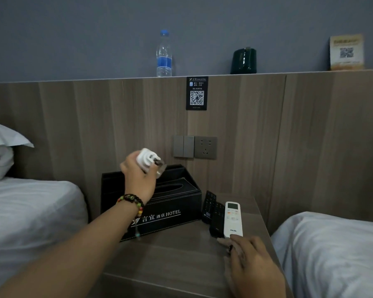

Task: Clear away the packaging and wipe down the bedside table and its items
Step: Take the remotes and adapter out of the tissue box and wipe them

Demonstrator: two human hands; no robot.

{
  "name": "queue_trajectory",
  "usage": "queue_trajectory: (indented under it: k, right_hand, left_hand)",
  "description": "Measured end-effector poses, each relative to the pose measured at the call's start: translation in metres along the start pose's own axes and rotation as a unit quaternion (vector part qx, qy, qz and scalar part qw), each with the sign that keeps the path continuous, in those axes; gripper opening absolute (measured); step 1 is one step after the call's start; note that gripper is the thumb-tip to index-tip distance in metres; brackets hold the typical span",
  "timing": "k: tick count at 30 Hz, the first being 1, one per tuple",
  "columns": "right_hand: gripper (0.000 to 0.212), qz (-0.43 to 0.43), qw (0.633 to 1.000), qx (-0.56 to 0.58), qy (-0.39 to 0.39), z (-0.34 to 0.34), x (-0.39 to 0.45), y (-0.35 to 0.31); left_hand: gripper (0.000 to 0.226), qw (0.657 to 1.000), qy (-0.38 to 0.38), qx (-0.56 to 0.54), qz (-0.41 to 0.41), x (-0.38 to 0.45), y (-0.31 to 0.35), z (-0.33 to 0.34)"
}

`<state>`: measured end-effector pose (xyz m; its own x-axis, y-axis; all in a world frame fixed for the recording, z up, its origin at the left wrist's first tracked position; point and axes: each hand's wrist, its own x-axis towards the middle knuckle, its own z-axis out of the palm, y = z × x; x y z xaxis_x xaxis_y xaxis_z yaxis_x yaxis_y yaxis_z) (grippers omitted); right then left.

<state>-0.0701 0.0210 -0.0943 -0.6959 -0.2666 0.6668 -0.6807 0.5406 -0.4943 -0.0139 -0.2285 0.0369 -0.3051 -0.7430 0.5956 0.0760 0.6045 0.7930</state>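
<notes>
My left hand [138,175] is raised above the black hotel tissue box [159,203] and grips a small white plug-in device with a clear bottle [150,162]. On the wooden bedside table [170,254] stand the tissue box, two black remotes [212,211] and a white remote [233,219]. My right hand [252,265] rests on the table with its fingertips touching the near end of the white remote.
A wall socket and switches [195,147] sit on the headboard panel behind the table. On the ledge above stand a water bottle [164,54], a dark green container [243,61] and a QR card [346,52]. Beds flank the table at left [30,211] and right [336,250].
</notes>
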Motion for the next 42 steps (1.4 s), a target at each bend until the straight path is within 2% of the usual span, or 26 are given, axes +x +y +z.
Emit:
queue_trajectory:
  k: [2, 5, 8, 10, 11, 14, 15, 17, 23, 26, 31, 33, 38, 42]
  right_hand:
    - [0.038, 0.003, 1.0, 0.003, 0.015, 0.0, 0.0, -0.001]
    - [0.024, -0.025, 0.999, -0.031, 0.007, 0.005, -0.003, 0.003]
    - [0.024, -0.035, 0.997, -0.057, -0.046, 0.002, -0.003, 0.013]
    - [0.026, -0.08, 0.991, -0.08, -0.069, -0.009, -0.003, 0.009]
    - [0.027, -0.092, 0.992, -0.069, -0.056, -0.014, -0.003, 0.006]
    - [0.021, -0.035, 0.991, 0.119, 0.048, -0.032, -0.009, -0.019]
    - [0.018, -0.031, 0.983, 0.17, 0.067, -0.034, -0.014, -0.028]
    - [0.026, -0.038, 0.976, 0.204, 0.071, -0.037, -0.022, -0.048]
    - [0.027, -0.073, 0.969, 0.224, 0.072, -0.022, -0.044, -0.081]
    - [0.028, -0.086, 0.972, 0.209, 0.057, -0.017, -0.049, -0.083]
    - [0.024, -0.069, 0.971, 0.213, 0.079, -0.027, -0.031, -0.068]
    - [0.024, -0.069, 0.971, 0.212, 0.086, -0.029, -0.03, -0.065]
    - [0.025, -0.108, 0.972, 0.196, 0.064, -0.028, -0.05, -0.079]
    - [0.025, -0.107, 0.971, 0.201, 0.066, -0.03, -0.042, -0.074]
  left_hand:
    - [0.044, 0.985, 0.029, -0.167, -0.036, -0.014, 0.008, -0.011]
    - [0.032, 0.897, 0.002, -0.418, -0.143, -0.068, 0.025, -0.039]
    - [0.035, 0.832, -0.065, -0.5, -0.229, -0.118, 0.027, -0.061]
    - [0.036, 0.807, -0.09, -0.517, -0.271, -0.139, 0.022, -0.066]
    - [0.037, 0.801, -0.1, -0.519, -0.281, -0.145, 0.018, -0.066]
    - [0.039, 0.798, -0.134, -0.503, -0.303, -0.16, 0.009, -0.061]
    - [0.04, 0.797, -0.143, -0.501, -0.305, -0.163, 0.006, -0.059]
    - [0.041, 0.794, -0.159, -0.498, -0.311, -0.166, -0.001, -0.056]
    - [0.038, 0.811, -0.209, -0.452, -0.307, -0.182, -0.015, -0.04]
    - [0.078, 0.846, -0.262, -0.386, -0.259, -0.188, -0.022, -0.038]
    - [0.082, 0.829, -0.322, -0.393, -0.235, -0.191, -0.024, -0.038]
    - [0.083, 0.832, -0.342, -0.372, -0.228, -0.193, -0.021, -0.035]
    - [0.069, 0.828, -0.285, -0.417, -0.242, -0.19, -0.018, -0.03]
    - [0.068, 0.791, -0.272, -0.475, -0.275, -0.187, -0.014, -0.029]
